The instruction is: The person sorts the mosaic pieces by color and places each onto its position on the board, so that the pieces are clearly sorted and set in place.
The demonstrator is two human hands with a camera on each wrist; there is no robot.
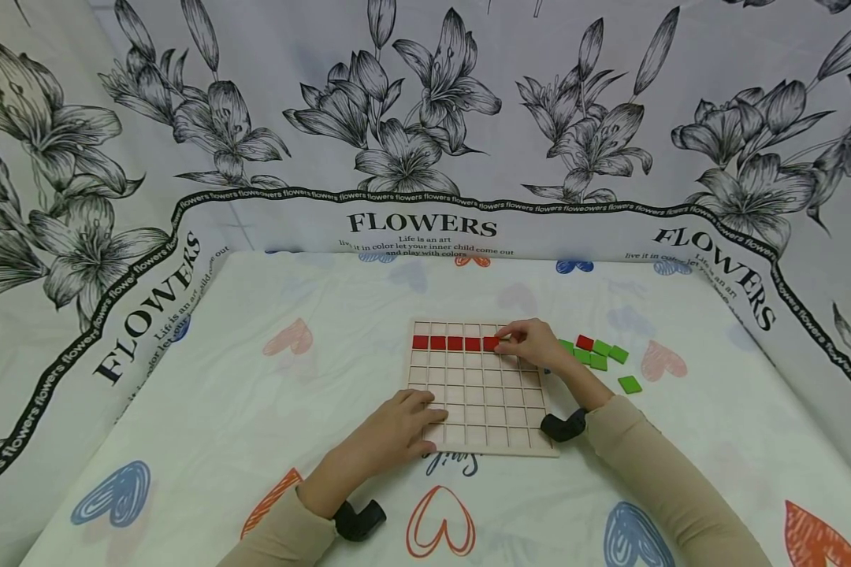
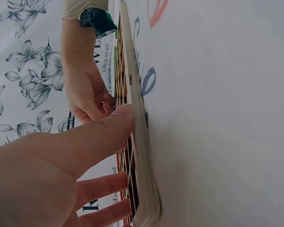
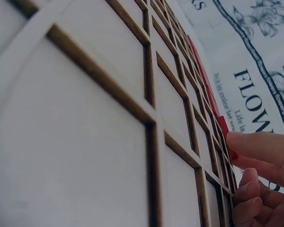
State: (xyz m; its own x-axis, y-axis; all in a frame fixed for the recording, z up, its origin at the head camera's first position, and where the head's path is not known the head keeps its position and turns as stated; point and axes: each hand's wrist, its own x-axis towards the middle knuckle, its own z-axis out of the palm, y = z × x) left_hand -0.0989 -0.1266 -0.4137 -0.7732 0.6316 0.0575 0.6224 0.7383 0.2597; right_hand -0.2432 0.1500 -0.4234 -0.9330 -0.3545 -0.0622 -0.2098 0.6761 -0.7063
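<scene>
A wooden grid board [image 1: 475,413] lies flat on the cloth, its square cells edged by thin raised strips. Several red square tiles [image 1: 455,343] sit side by side in its second row from the far edge. At the right end of that row, my right hand [image 1: 535,344] pinches a red tile [image 3: 223,126] between thumb and finger; it looks tilted in the right wrist view. My left hand [image 1: 395,428] rests on the board's near left corner, thumb [image 2: 120,118] on the near edge and fingers spread over the cells.
Right of the board lie several green tiles [image 1: 599,361] with a loose red tile [image 1: 585,342] among them. One green tile [image 1: 629,384] lies apart, nearer me. A white cloth with printed hearts [image 1: 291,339] covers the table, and a flower-printed curtain [image 1: 411,118] stands behind.
</scene>
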